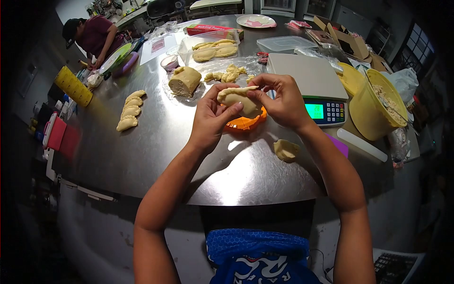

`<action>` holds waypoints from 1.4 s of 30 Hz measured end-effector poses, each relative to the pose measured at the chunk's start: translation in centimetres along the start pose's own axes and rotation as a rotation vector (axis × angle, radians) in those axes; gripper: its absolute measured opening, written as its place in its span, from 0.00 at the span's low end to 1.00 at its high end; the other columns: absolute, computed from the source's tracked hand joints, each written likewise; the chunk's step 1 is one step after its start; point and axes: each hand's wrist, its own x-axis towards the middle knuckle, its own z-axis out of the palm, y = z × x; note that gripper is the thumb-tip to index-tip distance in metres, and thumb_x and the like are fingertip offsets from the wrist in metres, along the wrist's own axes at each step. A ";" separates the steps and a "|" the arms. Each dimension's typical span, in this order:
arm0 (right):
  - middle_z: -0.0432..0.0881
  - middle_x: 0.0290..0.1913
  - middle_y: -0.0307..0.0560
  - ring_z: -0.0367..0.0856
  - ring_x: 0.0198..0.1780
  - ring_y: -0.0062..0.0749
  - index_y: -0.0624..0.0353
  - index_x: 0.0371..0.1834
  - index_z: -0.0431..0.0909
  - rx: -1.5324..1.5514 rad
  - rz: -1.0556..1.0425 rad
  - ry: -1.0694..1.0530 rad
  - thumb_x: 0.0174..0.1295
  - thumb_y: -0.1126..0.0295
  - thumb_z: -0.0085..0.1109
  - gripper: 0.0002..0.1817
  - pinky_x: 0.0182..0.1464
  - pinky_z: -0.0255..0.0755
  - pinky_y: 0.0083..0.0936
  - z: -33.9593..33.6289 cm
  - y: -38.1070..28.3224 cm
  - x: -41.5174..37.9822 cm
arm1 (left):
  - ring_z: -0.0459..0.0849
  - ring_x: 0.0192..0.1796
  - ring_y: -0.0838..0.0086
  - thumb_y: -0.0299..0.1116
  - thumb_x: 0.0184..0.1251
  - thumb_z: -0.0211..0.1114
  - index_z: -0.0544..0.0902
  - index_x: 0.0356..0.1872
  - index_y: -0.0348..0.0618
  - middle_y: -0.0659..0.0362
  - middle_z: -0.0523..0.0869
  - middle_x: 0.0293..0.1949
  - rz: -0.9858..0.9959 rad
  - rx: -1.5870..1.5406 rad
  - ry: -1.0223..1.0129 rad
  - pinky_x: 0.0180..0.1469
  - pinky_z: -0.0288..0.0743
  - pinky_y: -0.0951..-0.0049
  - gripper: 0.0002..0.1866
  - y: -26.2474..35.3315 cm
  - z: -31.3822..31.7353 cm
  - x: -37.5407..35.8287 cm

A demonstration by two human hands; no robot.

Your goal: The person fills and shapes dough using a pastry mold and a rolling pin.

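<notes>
Between my two hands, raised over the steel table (170, 156), is a half-moon dough piece (239, 102) with a pleated upper edge. My left hand (213, 113) holds its left side, thumb across the front. My right hand (279, 99) pinches the right end of its edge between thumb and fingers. Below it is an orange mould (246, 124), partly hidden by the dough and hands. A small dough piece (286, 150) lies to the right, nearer the table's front. Behind my left hand sits a thick dough block (185, 82), with dough scraps (231, 73) beside it on plastic.
A row of folded dough pieces (130, 111) lies left. Behind are a clear container (215, 48) of more pieces and a lid (286, 43). On the right are a digital scale (307, 78), yellow bucket (376, 106) and white roller (362, 145). Another person (97, 38) works far left.
</notes>
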 end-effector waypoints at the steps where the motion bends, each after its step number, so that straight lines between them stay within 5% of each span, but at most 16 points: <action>1: 0.86 0.30 0.46 0.83 0.34 0.20 0.65 0.36 0.85 -0.044 -0.008 0.019 0.56 0.73 0.67 0.08 0.36 0.75 0.20 -0.1 -0.1 0.0 | 0.84 0.51 0.72 0.23 0.66 0.65 0.76 0.55 0.33 0.52 0.83 0.49 0.002 -0.004 -0.001 0.55 0.82 0.73 0.17 0.1 0.3 0.0; 6: 0.87 0.30 0.46 0.83 0.33 0.21 0.66 0.35 0.84 -0.012 0.075 -0.102 0.57 0.72 0.68 0.08 0.37 0.75 0.19 -1.0 0.4 0.2 | 0.86 0.48 0.73 0.30 0.71 0.62 0.76 0.55 0.32 0.52 0.84 0.48 -0.138 0.224 -0.067 0.53 0.83 0.72 0.17 0.0 -0.9 0.1; 12: 0.86 0.36 0.45 0.84 0.36 0.21 0.66 0.37 0.82 0.375 0.295 -0.180 0.60 0.69 0.67 0.10 0.41 0.78 0.20 -1.5 0.2 0.2 | 0.87 0.46 0.73 0.33 0.72 0.61 0.75 0.56 0.31 0.52 0.84 0.48 -0.179 0.207 -0.050 0.49 0.85 0.73 0.18 0.1 -0.8 0.0; 18: 0.86 0.35 0.43 0.84 0.36 0.22 0.64 0.37 0.83 0.257 0.174 -0.061 0.57 0.75 0.66 0.07 0.41 0.78 0.20 -0.9 -0.1 0.1 | 0.87 0.47 0.73 0.35 0.72 0.62 0.75 0.55 0.32 0.53 0.84 0.47 -0.181 0.133 -0.036 0.49 0.85 0.73 0.19 0.1 -0.7 0.0; 20: 0.86 0.34 0.43 0.85 0.36 0.23 0.63 0.34 0.83 -0.053 -0.080 -0.095 0.53 0.77 0.65 0.05 0.39 0.77 0.20 -0.9 -0.3 0.1 | 0.86 0.47 0.74 0.35 0.72 0.62 0.75 0.55 0.32 0.53 0.84 0.47 -0.184 0.115 -0.010 0.50 0.84 0.73 0.18 0.1 -0.7 -0.1; 24: 0.85 0.33 0.43 0.85 0.34 0.24 0.63 0.32 0.83 -0.072 -0.173 -0.091 0.51 0.77 0.65 0.05 0.39 0.76 0.19 -1.1 -0.6 0.1 | 0.86 0.47 0.73 0.34 0.72 0.62 0.75 0.55 0.33 0.54 0.84 0.47 -0.184 0.092 0.002 0.50 0.84 0.74 0.17 -0.1 -0.9 -0.1; 27: 0.84 0.36 0.43 0.82 0.40 0.23 0.66 0.33 0.83 -0.071 -0.197 -0.147 0.56 0.79 0.64 0.03 0.47 0.76 0.20 -1.2 -0.6 0.1 | 0.87 0.45 0.72 0.32 0.71 0.63 0.77 0.53 0.33 0.53 0.85 0.45 -0.157 0.014 0.019 0.50 0.84 0.74 0.16 -0.1 -1.0 0.0; 35: 0.85 0.34 0.40 0.82 0.37 0.17 0.65 0.35 0.84 0.378 0.055 0.003 0.59 0.70 0.70 0.09 0.40 0.77 0.17 0.2 0.6 0.0 | 0.87 0.46 0.73 0.29 0.71 0.63 0.77 0.53 0.33 0.53 0.85 0.45 -0.056 0.061 -0.007 0.52 0.84 0.73 0.14 0.0 -0.4 -0.1; 42: 0.85 0.31 0.40 0.82 0.32 0.17 0.64 0.33 0.85 0.178 0.149 -0.109 0.60 0.68 0.69 0.09 0.36 0.77 0.17 -0.8 0.2 0.2 | 0.86 0.47 0.72 0.28 0.70 0.63 0.77 0.52 0.32 0.52 0.85 0.45 -0.032 0.062 0.002 0.52 0.84 0.72 0.14 0.1 -0.3 -0.2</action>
